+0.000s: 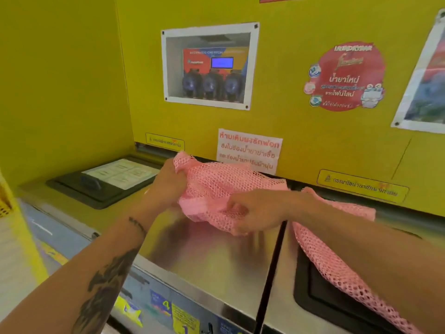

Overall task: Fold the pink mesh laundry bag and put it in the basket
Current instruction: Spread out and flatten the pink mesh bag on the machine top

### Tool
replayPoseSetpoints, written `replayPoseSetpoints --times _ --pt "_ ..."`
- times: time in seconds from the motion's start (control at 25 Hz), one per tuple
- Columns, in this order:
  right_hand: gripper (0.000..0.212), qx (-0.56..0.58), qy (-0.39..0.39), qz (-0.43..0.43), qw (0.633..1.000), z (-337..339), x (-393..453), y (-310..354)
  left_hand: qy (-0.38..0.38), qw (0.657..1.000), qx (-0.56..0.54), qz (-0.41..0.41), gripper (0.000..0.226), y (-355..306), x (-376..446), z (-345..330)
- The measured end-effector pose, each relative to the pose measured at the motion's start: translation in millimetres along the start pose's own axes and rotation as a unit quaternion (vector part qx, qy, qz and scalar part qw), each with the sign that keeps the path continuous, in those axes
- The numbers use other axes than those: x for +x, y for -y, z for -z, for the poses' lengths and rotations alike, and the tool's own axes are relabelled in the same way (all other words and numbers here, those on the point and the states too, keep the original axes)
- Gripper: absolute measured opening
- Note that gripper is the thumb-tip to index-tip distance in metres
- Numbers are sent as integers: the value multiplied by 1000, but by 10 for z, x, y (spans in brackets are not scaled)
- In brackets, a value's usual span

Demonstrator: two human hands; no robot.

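The pink mesh laundry bag point(216, 186) lies bunched on the steel top of a washing machine point(204, 251). Part of the bag trails to the right under my right forearm and hangs over the neighbouring machine. My left hand point(168, 182) grips the bag's upper left corner, lifted a little off the surface. My right hand point(250, 210) pinches the mesh near its lower middle, fingers curled into the folds. No basket is in view.
A black detergent lid point(101, 186) with a label sits on the left of the machine top. Another black recess point(320, 292) lies on the right machine. A yellow wall with signs and a white-framed window point(209, 66) stands close behind.
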State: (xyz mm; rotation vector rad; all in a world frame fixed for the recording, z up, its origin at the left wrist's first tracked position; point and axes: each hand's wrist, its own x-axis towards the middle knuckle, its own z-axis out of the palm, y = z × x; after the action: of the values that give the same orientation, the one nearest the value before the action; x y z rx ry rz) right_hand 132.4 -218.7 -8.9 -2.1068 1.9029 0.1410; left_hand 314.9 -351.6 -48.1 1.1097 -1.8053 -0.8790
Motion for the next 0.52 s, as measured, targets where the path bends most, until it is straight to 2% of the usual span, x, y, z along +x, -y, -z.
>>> replayPoseSetpoints --times 0.08,0.16,0.24,0.32,0.36,0.44,0.52 --pt "66 -19 -23 -4 1000 -276 268 12 19 997 -70 29 17 -70 41 -12" --pt "54 -40 -66 -12 997 -290 355 -109 27 988 -143 60 15 -126 63 11" --pt "32 -11 -76 -1 997 -86 284 -265 -6 972 -213 95 27 -180 93 102" --pt "16 43 -117 -15 992 316 112 -469 -50 975 -196 93 48 -188 153 266" --pt "19 47 -140 -38 988 526 -10 -586 -62 981 -163 81 52 -206 172 346" --pt "21 -48 -172 -122 976 850 -176 -796 -47 992 -101 58 42 -219 214 433" --pt "19 -151 -211 -187 947 913 -211 -857 1 998 -44 50 27 -280 177 439"
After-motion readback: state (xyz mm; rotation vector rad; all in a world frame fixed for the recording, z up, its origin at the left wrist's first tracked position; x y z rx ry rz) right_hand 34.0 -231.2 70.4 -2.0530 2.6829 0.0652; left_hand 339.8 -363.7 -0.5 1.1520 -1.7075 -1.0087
